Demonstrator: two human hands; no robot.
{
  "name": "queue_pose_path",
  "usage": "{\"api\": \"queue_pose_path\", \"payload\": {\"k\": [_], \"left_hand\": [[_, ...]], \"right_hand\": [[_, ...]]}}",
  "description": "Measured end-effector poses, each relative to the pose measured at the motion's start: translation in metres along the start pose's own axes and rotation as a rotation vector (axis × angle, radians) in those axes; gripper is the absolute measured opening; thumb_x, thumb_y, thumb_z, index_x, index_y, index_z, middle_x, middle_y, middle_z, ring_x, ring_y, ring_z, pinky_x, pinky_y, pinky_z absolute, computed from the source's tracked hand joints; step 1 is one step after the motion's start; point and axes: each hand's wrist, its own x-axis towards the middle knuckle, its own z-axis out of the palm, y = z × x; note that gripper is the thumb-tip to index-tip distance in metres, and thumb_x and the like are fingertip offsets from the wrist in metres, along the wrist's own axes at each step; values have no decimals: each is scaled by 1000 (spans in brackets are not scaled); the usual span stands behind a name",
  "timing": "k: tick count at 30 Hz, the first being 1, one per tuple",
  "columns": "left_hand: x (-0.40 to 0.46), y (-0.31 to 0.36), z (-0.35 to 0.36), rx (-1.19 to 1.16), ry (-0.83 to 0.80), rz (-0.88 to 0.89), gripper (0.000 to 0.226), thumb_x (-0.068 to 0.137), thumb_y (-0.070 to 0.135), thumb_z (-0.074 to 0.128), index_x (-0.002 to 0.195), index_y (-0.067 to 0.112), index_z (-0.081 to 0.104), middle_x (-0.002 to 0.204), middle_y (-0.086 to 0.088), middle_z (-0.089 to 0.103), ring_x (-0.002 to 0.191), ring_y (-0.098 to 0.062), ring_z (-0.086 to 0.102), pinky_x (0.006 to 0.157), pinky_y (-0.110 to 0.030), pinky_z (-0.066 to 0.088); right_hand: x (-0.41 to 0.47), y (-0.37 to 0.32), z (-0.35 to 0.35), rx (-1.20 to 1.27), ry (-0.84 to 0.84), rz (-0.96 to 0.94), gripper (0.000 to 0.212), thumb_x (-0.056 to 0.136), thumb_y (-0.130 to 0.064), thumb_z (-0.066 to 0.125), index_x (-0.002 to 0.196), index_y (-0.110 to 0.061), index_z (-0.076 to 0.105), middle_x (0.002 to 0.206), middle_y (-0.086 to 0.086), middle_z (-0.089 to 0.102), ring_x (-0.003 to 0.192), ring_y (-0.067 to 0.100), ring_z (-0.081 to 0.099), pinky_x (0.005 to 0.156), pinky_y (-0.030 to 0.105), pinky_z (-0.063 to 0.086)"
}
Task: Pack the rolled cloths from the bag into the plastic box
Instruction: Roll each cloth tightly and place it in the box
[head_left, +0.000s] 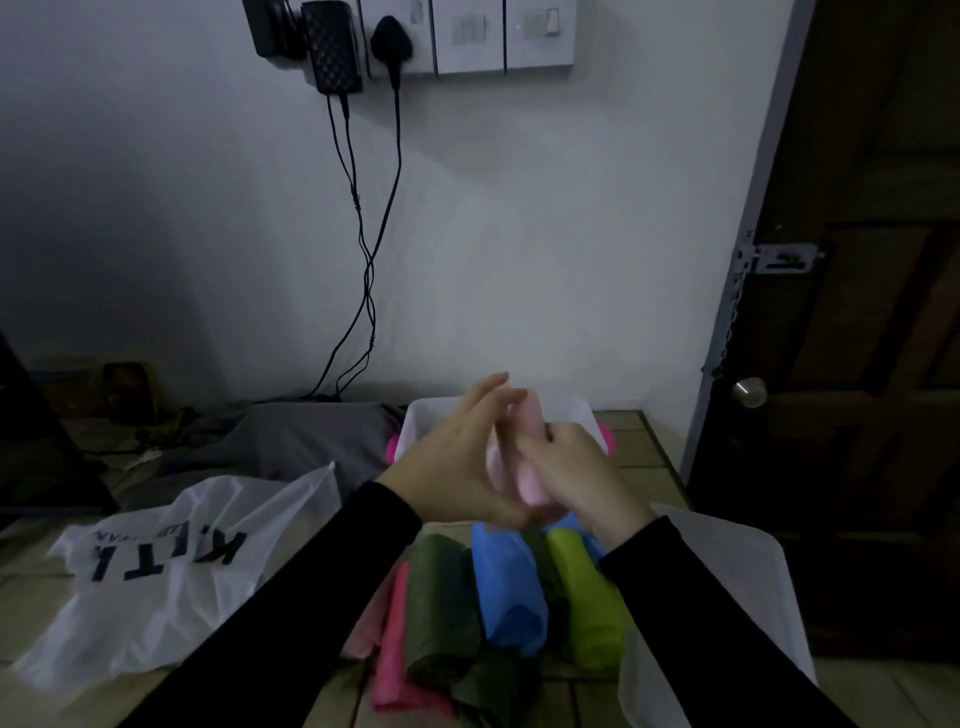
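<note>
Our right hand (566, 467) clamps the pink rolled cloth (527, 457), left hand (457, 457) pressing it; soft, light, best gripped mid-roll.

Translucent white plastic box (415, 421): smooth, semi-gloss. Crinkled white plastic bag (156, 587): thin, glossy. Rolled pale pink cloth (530, 457): soft, matt. Dark brown wooden door (872, 312): matt; round metal knob (749, 392): shiny.

My hands, left (457, 462) and right (576, 467), clasp a pale pink rolled cloth (527, 457) above the plastic box (415, 426); other rolls (509, 587) lie below.
</note>
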Motion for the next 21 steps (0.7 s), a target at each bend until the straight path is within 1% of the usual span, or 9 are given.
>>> {"api": "queue_pose_path", "payload": {"k": [1, 3, 6, 8, 12, 14, 17, 19, 21], "left_hand": [[1, 2, 2, 87, -5, 40, 115, 48, 47, 87, 144, 12, 35, 149, 3, 29, 136, -1, 30, 101, 7, 11], [2, 2, 6, 135, 10, 74, 112, 46, 48, 86, 141, 11, 39, 145, 3, 37, 132, -4, 38, 100, 5, 15], [-1, -6, 10, -152, 67, -10, 102, 42, 48, 82, 135, 23, 46, 140, 11, 44, 126, 5, 43, 100, -6, 33], [-7, -13, 20, -387, 116, -63, 95, 43, 42, 80, 131, 24, 48, 134, 8, 50, 122, 2, 48, 99, -14, 41], [-16, -11, 40, -726, 242, -157, 94, 44, 36, 77, 132, 21, 48, 126, -1, 56, 109, -8, 57, 89, -22, 51], [-17, -13, 42, -804, 231, -185, 97, 43, 36, 81, 132, 21, 46, 126, -1, 54, 109, -6, 56, 88, -21, 51], [-19, -31, 30, -843, 58, -195, 104, 49, 44, 86, 139, 19, 40, 137, -1, 51, 124, -11, 52, 102, -29, 47], [-16, -40, 19, -846, 4, -255, 92, 63, 42, 77, 143, 20, 37, 141, 4, 48, 127, -8, 50, 106, -31, 44], [-11, -45, 11, -877, 14, -391, 78, 76, 44, 70, 143, 20, 39, 140, 3, 52, 123, -11, 55, 103, -36, 47]], "right_hand": [[-1, 4, 1, -80, 6, -45, 40, 90, -44, 53, 101, -7, 65, 79, 3, 65, 79, 21, 62, 57, 26, 44], [-2, 8, 3, -18, -13, -35, 37, 90, -42, 54, 98, -8, 66, 80, 4, 67, 78, 18, 63, 58, 26, 45], [4, 11, -2, 390, -55, 166, 53, 84, -56, 59, 101, -6, 66, 96, 10, 71, 91, 25, 68, 78, 38, 57], [8, 13, -2, 638, -146, 258, 54, 82, -53, 64, 107, -4, 66, 100, 14, 72, 92, 28, 70, 84, 43, 57], [4, 7, 3, 980, -328, 341, 39, 93, -36, 56, 102, 1, 64, 78, 18, 73, 61, 25, 71, 56, 31, 59], [3, 7, 5, 1033, -321, 339, 38, 93, -34, 56, 104, 1, 62, 73, 18, 72, 56, 24, 70, 51, 29, 58], [7, 9, 17, 1026, -284, 321, 38, 92, -36, 57, 105, -1, 63, 79, 17, 73, 63, 23, 71, 55, 30, 58], [13, 11, 29, 913, -191, 285, 39, 91, -38, 59, 106, -2, 64, 91, 17, 72, 78, 26, 71, 66, 35, 58], [18, 8, 39, 767, -11, 206, 37, 90, -38, 61, 103, -4, 64, 91, 13, 71, 82, 27, 70, 67, 35, 58]]}}
